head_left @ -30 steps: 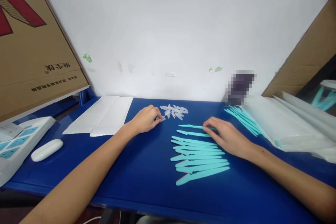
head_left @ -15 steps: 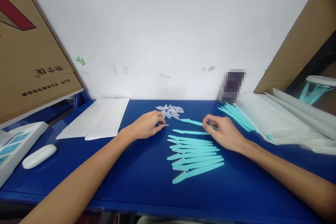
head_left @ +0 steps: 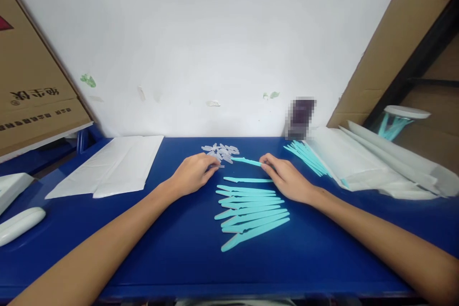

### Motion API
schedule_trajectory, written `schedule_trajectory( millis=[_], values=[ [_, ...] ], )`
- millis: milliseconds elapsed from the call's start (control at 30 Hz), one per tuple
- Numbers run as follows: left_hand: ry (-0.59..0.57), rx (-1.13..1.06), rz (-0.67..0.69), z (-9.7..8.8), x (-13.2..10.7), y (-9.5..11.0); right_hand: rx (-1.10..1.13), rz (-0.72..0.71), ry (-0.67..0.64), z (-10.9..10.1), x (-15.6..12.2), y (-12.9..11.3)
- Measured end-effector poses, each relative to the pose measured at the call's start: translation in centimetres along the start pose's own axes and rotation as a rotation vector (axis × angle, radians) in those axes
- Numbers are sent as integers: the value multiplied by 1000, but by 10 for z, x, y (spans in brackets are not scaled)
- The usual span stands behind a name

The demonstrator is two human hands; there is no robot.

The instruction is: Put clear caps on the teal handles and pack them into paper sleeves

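Lightly, our left hand (head_left: 191, 173) pinches a slim clear strip (head_left: 222, 166) beside the translucent pile (head_left: 220, 150); our right hand (head_left: 287, 178) pinches a flat teal razor (head_left: 246, 160), tip near the pile. Both hands are closer together than a second ago.

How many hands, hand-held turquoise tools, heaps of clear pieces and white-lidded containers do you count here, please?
Hands: 2 (left hand, right hand)
Turquoise tool in right hand: 1
Heap of clear pieces: 1
White-lidded container: 1
Total: 5

head-worn camera | faces forward, down | near: blue table (head_left: 172, 253) | beyond: white wall (head_left: 215, 38)
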State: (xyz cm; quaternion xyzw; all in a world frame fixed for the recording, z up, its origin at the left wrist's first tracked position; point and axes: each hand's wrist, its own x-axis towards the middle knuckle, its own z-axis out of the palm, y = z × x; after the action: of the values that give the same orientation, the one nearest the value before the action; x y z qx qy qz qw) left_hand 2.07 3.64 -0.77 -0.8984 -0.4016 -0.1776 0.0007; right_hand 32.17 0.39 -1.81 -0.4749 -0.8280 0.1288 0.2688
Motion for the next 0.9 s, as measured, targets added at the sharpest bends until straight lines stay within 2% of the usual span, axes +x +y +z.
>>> schedule_trajectory(
  millis=[200,500,600,767,900],
  values=[
    [71,-150,-84,11,2,4,-12,-50,-27,-4,2,-1],
    [76,-174,-62,15,3,5,-98,-88,-33,0,2,5],
    [72,-162,-56,15,3,4,-82,-22,-9,2,3,5],
    [67,-150,-50,17,4,3,-27,145,104,0,3,-1],
    [81,-179,-52,18,4,3,-42,15,12,-5,1,-4]
  ],
)
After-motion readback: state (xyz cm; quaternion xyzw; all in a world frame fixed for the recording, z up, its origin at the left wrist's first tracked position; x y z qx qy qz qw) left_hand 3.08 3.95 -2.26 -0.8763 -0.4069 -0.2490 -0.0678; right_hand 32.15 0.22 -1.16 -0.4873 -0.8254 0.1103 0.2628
